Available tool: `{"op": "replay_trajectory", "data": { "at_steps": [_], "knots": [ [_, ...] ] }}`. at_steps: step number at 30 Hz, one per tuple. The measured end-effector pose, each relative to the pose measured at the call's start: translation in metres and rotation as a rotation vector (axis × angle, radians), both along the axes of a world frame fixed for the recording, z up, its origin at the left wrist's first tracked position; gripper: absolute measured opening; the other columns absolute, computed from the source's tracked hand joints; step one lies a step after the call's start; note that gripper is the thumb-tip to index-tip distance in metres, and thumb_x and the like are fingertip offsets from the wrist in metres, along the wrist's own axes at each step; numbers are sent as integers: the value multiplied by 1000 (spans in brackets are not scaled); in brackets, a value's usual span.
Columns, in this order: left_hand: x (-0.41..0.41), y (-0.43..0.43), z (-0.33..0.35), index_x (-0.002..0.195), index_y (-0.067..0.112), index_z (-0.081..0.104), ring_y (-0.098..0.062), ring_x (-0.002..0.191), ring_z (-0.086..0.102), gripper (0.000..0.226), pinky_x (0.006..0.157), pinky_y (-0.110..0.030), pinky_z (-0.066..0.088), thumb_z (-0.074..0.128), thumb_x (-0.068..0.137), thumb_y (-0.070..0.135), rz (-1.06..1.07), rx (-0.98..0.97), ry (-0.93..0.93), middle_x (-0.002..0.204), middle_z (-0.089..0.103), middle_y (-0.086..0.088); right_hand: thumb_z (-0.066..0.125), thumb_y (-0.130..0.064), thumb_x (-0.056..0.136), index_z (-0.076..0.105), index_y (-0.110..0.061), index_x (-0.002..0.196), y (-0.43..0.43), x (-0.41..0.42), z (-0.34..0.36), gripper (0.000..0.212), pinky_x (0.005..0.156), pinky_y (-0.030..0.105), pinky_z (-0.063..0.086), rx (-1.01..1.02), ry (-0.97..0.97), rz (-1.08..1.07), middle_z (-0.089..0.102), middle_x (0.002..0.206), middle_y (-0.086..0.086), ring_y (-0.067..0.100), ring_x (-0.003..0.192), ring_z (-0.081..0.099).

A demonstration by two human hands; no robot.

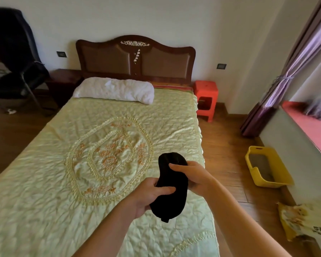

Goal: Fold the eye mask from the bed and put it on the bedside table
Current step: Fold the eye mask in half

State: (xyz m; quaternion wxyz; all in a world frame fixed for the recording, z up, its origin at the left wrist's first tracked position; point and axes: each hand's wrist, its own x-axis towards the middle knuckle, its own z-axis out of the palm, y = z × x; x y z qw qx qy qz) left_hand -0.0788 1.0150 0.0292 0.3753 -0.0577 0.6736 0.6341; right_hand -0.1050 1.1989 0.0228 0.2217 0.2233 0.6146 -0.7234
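Note:
A black eye mask (171, 184) is lifted above the right side of the bed (63, 164), stretched lengthwise away from me. My left hand (150, 193) pinches its left edge near the middle, thumb on top. My right hand (191, 175) grips its right edge, fingers lying across the upper half. The mask's near end hangs free below my hands. The dark wooden bedside table (65, 78) stands at the far left of the headboard, well away from both hands.
A white pillow (115, 89) lies at the head of the bed. A red plastic stool (206, 99) stands right of the headboard. A yellow tray (267, 167) and a yellow bag (300, 219) lie on the floor at right. A dark chair (16, 71) is far left.

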Motion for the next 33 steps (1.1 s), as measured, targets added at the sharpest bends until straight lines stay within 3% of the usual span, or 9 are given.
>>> {"op": "replay_trajectory", "data": {
  "at_steps": [4, 7, 11, 14, 16, 21, 24, 28, 33],
  "knots": [
    [3, -4, 8, 107, 11, 73, -21, 94, 74, 30, 90, -41, 58, 80, 80, 21, 39, -29, -18, 100, 79, -5, 79, -9, 85, 70, 3, 115, -8, 1, 11, 33, 83, 43, 63, -48, -80, -1, 76, 113, 21, 35, 105, 74],
    [7, -7, 12, 105, 8, 74, -22, 94, 74, 27, 87, -39, 59, 79, 80, 18, 66, -17, -33, 98, 79, -7, 70, -1, 88, 72, 3, 112, -9, 1, 22, 24, 95, 50, 58, -31, -33, 45, 75, 114, 24, 37, 108, 72],
    [10, -5, 14, 105, 1, 72, -28, 89, 75, 27, 70, -38, 61, 78, 81, 13, 185, 45, -67, 97, 78, -14, 72, 1, 86, 77, -14, 99, -21, 8, 32, 21, 88, 46, 62, 229, 287, 54, 79, 103, 13, 29, 99, 75],
    [9, -1, 17, 102, -8, 70, -31, 65, 73, 24, 48, -33, 54, 72, 84, 8, 285, 110, -86, 80, 76, -18, 72, -1, 85, 78, -26, 93, -29, 15, 32, 26, 83, 35, 62, 358, 571, 89, 81, 96, 4, 19, 94, 76],
    [6, 1, 19, 103, -11, 68, -29, 55, 68, 23, 44, -32, 51, 67, 88, 6, 321, 152, -84, 70, 73, -17, 72, -1, 85, 79, -35, 95, -30, 21, 29, 36, 85, 26, 59, 420, 705, 149, 81, 97, -5, 8, 95, 74],
    [0, -2, 26, 86, 4, 73, -24, 56, 69, 17, 49, -33, 56, 75, 71, 10, 334, 264, -89, 65, 74, -11, 65, 18, 77, 82, -23, 103, -25, 35, 16, 52, 94, 8, 46, 584, 898, 255, 69, 109, -25, -12, 113, 59],
    [-3, -5, 20, 96, 1, 67, -23, 57, 72, 12, 48, -31, 57, 57, 94, 6, 323, 287, -113, 66, 75, -11, 63, 20, 74, 81, -23, 106, -24, 36, 7, 57, 101, 11, 44, 663, 975, 282, 66, 113, -31, -10, 124, 53],
    [-3, -11, 13, 94, -5, 72, -26, 65, 73, 27, 53, -30, 60, 48, 98, 9, 390, 443, -227, 77, 75, -18, 56, 18, 73, 80, -23, 109, -19, 36, 3, 60, 105, 10, 39, 694, 1018, 289, 68, 119, -24, 3, 132, 54],
    [-4, -21, 3, 100, -4, 76, -33, 82, 70, 48, 66, -36, 60, 54, 95, 39, 427, 557, -285, 96, 72, -25, 47, 17, 65, 81, -18, 106, -19, 34, 2, 64, 106, 16, 44, 698, 1046, 313, 73, 120, -11, 12, 131, 55]
  ]
}}
